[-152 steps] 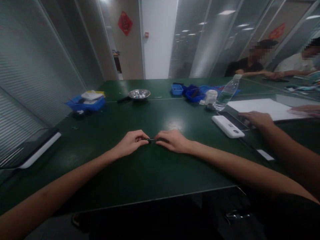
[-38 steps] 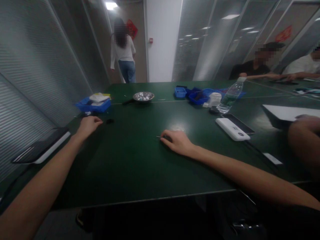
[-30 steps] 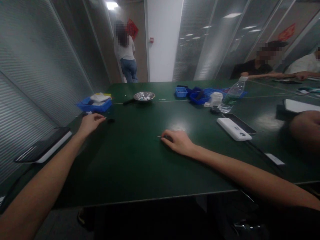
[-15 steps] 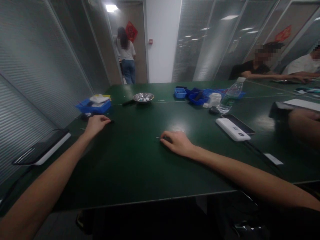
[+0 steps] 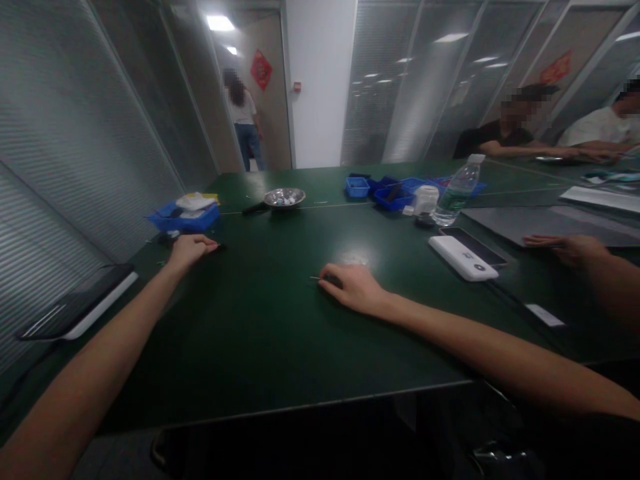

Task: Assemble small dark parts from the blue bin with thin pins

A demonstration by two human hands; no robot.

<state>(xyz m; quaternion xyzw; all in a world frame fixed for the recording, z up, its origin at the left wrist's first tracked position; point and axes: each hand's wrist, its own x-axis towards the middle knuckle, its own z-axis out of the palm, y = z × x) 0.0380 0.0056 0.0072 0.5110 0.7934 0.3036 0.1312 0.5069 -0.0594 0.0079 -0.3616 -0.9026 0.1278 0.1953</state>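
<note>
My left hand (image 5: 189,249) is stretched far out to the left on the dark green table (image 5: 280,333), fingers pinched on a small dark part (image 5: 219,247) just in front of a blue bin (image 5: 183,217). My right hand (image 5: 350,288) rests near the table's middle, fingers curled over a small dark piece with a thin metal pin (image 5: 315,278) sticking out to the left.
A metal bowl (image 5: 284,197) and several blue bins (image 5: 386,191) stand at the back. A water bottle (image 5: 454,191), a white power bank (image 5: 463,257) and a phone lie to the right. Another person's hand (image 5: 567,247) rests by a grey laptop. A dark tablet (image 5: 75,310) lies at the left edge.
My left hand left the right hand, reached out left to the small dark part and closed on it. My right hand stayed put. The neighbour's white laptop was replaced by a flat grey one.
</note>
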